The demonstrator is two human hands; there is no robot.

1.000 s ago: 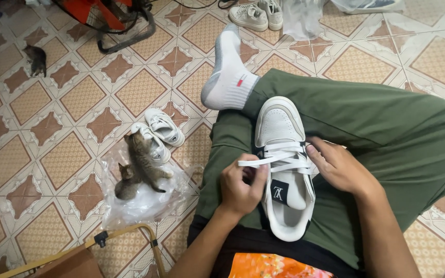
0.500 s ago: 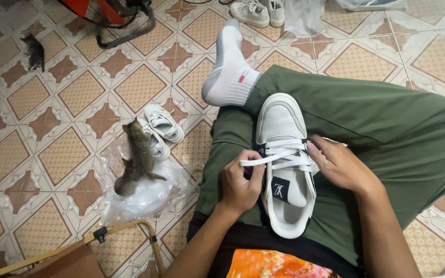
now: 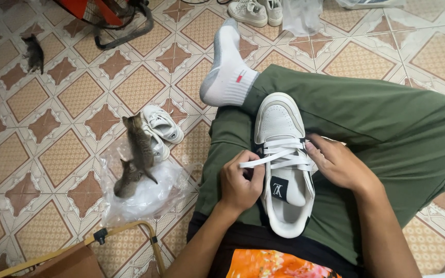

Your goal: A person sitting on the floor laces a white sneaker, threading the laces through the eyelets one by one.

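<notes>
A white sneaker (image 3: 283, 164) lies on my lap, sole down on my green trousers (image 3: 366, 118), toe pointing away from me toward my white sock (image 3: 228, 72). My left hand (image 3: 240, 183) sits at the shoe's left side. Its grip is clenched on the free end of the flat white lace (image 3: 256, 161), which runs from my fingers across to the eyelets. My right hand (image 3: 338, 166) rests against the shoe's right side, fingertips touching the lace rows. Whether that grip pinches a lace or only steadies the shoe, I cannot tell.

On the tiled floor (image 3: 52, 128) to my left, two kittens (image 3: 136, 154) stand on a clear plastic bag (image 3: 145, 198), just beside a small pair of white shoes (image 3: 161, 126). A third kitten (image 3: 33, 51) is well apart, at the far left. Another pair of pale sneakers (image 3: 256, 11) lies at the top edge.
</notes>
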